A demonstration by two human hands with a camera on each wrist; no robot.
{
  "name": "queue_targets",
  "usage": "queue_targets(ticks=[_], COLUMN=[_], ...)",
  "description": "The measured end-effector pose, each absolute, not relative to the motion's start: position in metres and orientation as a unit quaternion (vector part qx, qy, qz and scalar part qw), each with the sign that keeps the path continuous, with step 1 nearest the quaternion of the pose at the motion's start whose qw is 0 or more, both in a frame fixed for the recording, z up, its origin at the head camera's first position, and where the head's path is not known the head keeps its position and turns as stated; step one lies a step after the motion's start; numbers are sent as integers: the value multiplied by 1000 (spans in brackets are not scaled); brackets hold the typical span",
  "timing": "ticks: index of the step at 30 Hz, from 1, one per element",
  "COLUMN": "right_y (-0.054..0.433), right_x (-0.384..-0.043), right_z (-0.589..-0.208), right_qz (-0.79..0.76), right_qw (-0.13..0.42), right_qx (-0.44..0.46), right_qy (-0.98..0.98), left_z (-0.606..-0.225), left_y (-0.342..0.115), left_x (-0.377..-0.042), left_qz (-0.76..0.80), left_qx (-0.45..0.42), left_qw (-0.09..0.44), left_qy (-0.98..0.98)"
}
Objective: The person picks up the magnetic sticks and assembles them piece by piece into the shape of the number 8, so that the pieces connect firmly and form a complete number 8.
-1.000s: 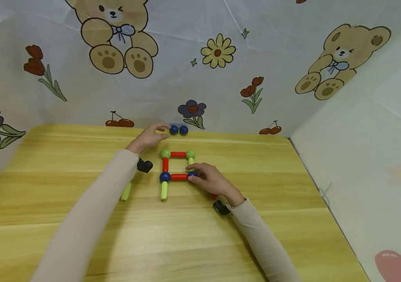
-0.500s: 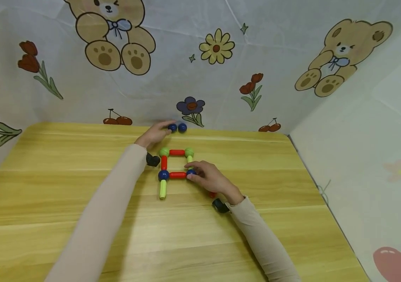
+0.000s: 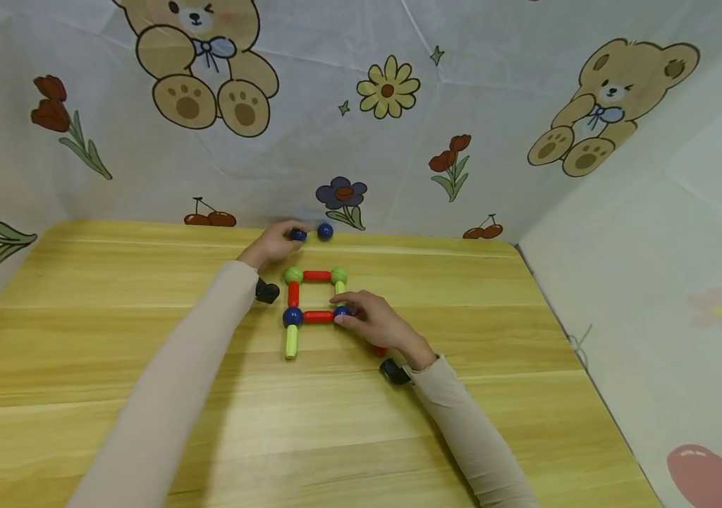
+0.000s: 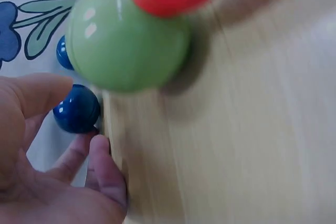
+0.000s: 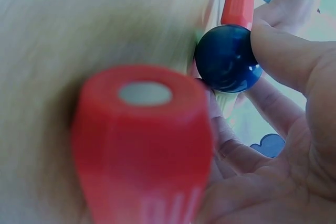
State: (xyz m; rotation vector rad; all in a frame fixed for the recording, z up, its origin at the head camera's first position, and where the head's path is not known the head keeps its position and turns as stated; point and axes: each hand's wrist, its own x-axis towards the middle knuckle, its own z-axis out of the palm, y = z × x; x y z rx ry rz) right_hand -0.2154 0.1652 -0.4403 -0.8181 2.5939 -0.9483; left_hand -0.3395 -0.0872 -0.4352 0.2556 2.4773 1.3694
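Observation:
My left hand (image 3: 272,244) pinches a blue ball (image 3: 298,235) between thumb and fingers at the table's back edge; the left wrist view shows this blue ball (image 4: 76,109) close up. Just right of it sits a second blue ball (image 3: 325,231). My right hand (image 3: 378,323) holds the blue corner ball (image 5: 228,59) of a square made from rods and balls. That square has a red front rod (image 3: 318,317), two green balls at the back and a blue left corner ball (image 3: 292,317). From this corner a yellow-green rod (image 3: 291,342) points toward me.
A red rod (image 3: 380,351) lies partly hidden under my right wrist; its end (image 5: 144,129) looms large in the right wrist view. Behind the wooden table (image 3: 310,423) hangs a printed cloth (image 3: 310,141). A black wrist camera (image 3: 266,291) sits close to the square's left side.
My left hand reached right to the blue balls, took one and drew it slightly left, widening their gap. The left sleeve now covers a loose yellow-green rod. My right hand stays put.

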Motion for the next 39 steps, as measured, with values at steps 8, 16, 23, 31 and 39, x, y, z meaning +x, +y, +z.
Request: queue_targets(ticks=[8,16,23,31,39], right_y=[163,163,163,164,164], right_x=[-215,-214,-213,-214,-213], right_z=[-442,-443,-443,-443,-441], right_qz=[-333,-328,-325,-321,-324], right_qw=[129,130,125,127,133], right_qx=[-283,-285,-287,-277,-273], right_qy=[890,891,892,897,896], left_z=[-432,-426,-413,-419,-429], left_y=[-106,-120,-130,-136,-124], left_x=[-326,-301,-248,-171,-118], left_qz=[421,425,451,485,512], left_qx=[151,209,229,195,193], left_qw=[62,52,85,98,80], left_qy=[892,879,858,847,833])
